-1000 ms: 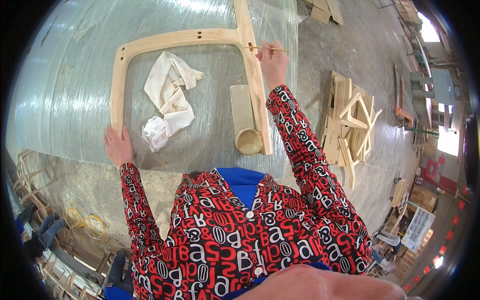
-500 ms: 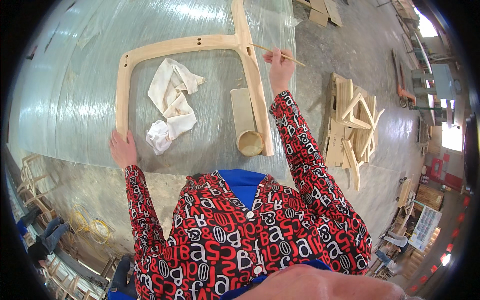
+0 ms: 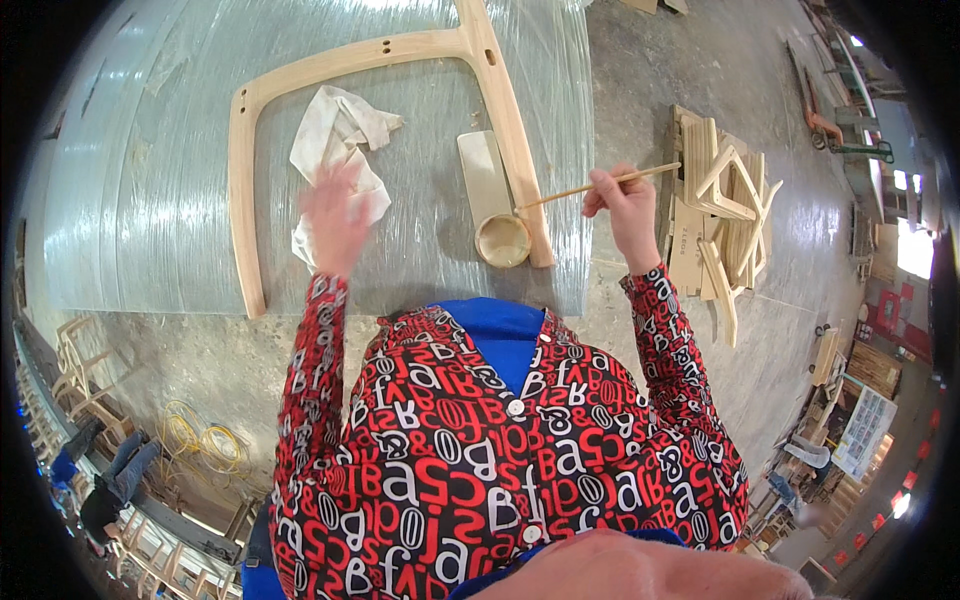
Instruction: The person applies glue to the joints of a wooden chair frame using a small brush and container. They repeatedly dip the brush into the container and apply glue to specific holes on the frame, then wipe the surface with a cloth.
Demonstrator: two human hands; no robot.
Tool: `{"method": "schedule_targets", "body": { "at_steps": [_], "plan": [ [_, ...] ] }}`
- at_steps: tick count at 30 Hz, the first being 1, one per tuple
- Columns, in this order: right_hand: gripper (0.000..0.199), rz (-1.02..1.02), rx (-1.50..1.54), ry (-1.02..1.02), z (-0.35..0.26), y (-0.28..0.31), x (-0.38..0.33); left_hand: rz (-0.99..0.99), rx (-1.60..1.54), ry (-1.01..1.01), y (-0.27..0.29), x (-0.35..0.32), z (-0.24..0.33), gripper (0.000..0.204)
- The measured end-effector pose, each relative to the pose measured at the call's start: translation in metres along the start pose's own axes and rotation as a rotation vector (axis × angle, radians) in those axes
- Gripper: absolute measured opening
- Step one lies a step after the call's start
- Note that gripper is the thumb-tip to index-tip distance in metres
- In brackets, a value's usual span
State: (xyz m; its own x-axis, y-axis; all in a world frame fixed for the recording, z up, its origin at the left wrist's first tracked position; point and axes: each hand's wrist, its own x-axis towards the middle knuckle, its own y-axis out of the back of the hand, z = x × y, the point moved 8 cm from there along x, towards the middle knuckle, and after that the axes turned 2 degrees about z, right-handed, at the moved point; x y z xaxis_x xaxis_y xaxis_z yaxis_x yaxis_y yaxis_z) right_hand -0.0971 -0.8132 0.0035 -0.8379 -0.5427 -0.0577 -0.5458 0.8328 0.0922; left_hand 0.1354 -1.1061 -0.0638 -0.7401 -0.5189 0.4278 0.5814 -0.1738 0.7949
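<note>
A thin wooden stick [image 3: 660,171] is pinched in my right hand [image 3: 622,205], out past the right edge of the wrapped table. Its far tip lies by the rim of a small round cup [image 3: 503,242] of pale brown stuff. My left hand [image 3: 338,220], smeared by motion, is over a crumpled white cloth [image 3: 325,125]; whether it touches the cloth is unclear. Around the cloth lies a U-shaped wooden chair frame part [image 3: 340,60] with dark holes and a slot near its right joint. A flat pale wooden block [image 3: 482,178] sits just behind the cup.
Shiny plastic film covers the table [image 3: 150,200]. Wooden frame parts [image 3: 735,180] are stacked on a pallet with cardboard on the concrete floor, to the right. At the lower left are a coiled yellow hose [image 3: 205,440], chair frames and another person [image 3: 105,505].
My left hand has let go of the frame's left leg and moved right over the cloth. My right hand has come nearer and rightward, bringing the stick's tip from the frame's slot to the cup.
</note>
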Motion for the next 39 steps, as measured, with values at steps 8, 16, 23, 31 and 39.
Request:
{"method": "schedule_targets", "body": {
  "at_steps": [8, 16, 23, 31, 39],
  "plan": [
    [0.028, -0.132, -0.772, 0.331, -0.006, -0.054, -0.03, -0.311, 0.093, -0.298, -0.109, 0.03, 0.118, 0.051],
    [0.023, -0.62, -0.987, 0.756, -0.033, -0.084, -0.046, -0.31, 0.032, -0.298, -0.112, 0.028, 0.114, 0.055],
    [0.01, -0.9, -0.921, 0.679, -0.048, -0.1, -0.047, -0.262, 0.022, -0.312, -0.108, 0.025, 0.113, 0.054],
    [0.008, -1.113, -1.002, 0.745, -0.054, -0.1, -0.056, -0.217, 0.0, -0.347, -0.11, 0.027, 0.115, 0.054],
    [0.014, -0.749, -0.802, 0.717, -0.104, -0.061, -0.048, -0.281, 0.041, -0.302, -0.108, 0.027, 0.109, 0.052]
  ]
}}
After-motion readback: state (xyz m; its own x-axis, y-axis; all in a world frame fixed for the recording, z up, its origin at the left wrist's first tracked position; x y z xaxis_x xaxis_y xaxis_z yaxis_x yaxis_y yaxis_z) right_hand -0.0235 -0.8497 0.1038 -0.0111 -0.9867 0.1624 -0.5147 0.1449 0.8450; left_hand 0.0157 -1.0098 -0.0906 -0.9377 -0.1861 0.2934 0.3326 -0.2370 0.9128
